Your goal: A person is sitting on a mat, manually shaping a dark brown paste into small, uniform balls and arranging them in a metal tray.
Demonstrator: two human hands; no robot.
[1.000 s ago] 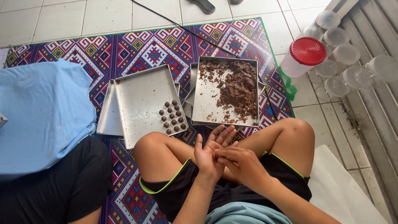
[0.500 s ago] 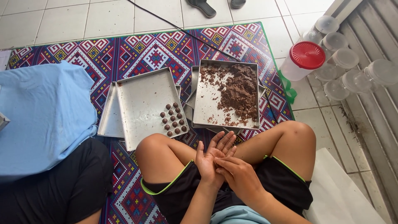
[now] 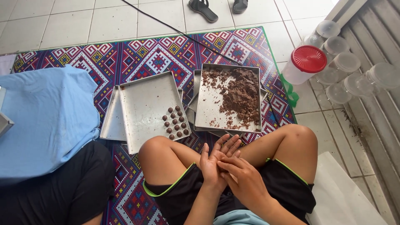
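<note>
dough hidden between pressed hands (image 3: pixel 227 166)

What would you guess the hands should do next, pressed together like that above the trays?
Probably set a finished ball down. The left hand and right hand are pressed palm to palm, hiding whatever lies between. The left tray holds rows of small brown balls, with bare room beside them; the right tray holds loose brown dough.

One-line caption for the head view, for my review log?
Seated cross-legged on a patterned mat, a person presses left hand and right hand together before a tray of brown dough and a tray of small balls.
</note>
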